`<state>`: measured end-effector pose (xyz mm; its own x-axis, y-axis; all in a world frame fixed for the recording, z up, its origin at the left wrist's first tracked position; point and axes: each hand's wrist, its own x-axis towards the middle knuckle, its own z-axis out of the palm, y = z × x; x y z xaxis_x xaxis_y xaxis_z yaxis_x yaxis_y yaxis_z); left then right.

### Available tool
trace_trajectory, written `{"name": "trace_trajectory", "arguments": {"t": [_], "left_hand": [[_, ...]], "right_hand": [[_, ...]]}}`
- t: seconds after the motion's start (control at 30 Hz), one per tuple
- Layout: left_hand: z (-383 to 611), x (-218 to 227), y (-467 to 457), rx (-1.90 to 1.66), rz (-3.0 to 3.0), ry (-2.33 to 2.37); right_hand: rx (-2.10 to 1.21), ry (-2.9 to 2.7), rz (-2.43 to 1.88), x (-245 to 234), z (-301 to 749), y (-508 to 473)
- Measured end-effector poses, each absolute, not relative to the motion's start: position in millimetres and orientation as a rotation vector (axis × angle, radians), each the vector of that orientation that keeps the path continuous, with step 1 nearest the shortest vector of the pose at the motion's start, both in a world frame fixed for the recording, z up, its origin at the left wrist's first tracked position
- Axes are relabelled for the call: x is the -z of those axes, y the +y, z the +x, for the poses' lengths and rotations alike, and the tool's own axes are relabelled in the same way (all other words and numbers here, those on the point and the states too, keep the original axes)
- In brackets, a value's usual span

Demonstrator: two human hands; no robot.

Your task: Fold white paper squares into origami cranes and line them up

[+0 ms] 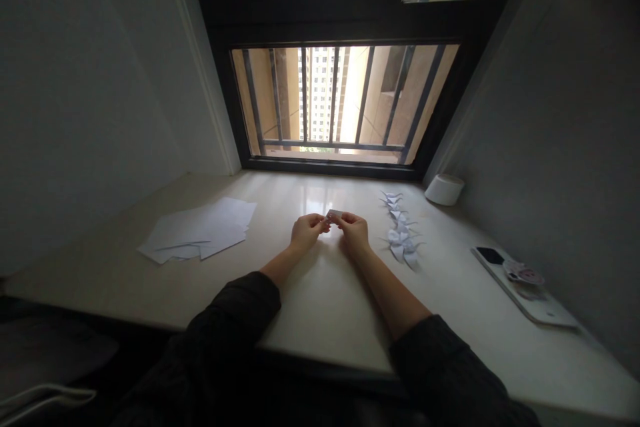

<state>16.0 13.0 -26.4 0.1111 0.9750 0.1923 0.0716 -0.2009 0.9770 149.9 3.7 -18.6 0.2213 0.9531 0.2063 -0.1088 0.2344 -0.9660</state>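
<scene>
Likely home: ledge [320,307], barred window [345,103]

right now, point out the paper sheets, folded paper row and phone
Paper sheets [213,227], head view: middle of the pile.
Folded paper row [399,237], head view: piece near the row's middle.
Phone [541,307], head view: its pale surface, towards the near end.

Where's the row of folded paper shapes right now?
In the head view, the row of folded paper shapes lies on the pale sill, right of the right hand and left of the white phone.
</scene>
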Motion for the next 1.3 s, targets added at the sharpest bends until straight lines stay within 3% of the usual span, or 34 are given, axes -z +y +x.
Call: {"name": "trace_trajectory", "arguments": {"t": [0.4,0.8,1.3], "left_hand": [[10,-4,2,-1.111,1.802,1.317],[10,0,19,-1.308,1.330,1.264],[10,-8,4,-1.172,1.278,1.179]], "right_hand": [[-0.821,-1.206,-1.196,33,153,15],[-0.780,-1.361,-1.092,20,138,7],[-0.482,-1.578,-1.039,6,149,-3]]}}
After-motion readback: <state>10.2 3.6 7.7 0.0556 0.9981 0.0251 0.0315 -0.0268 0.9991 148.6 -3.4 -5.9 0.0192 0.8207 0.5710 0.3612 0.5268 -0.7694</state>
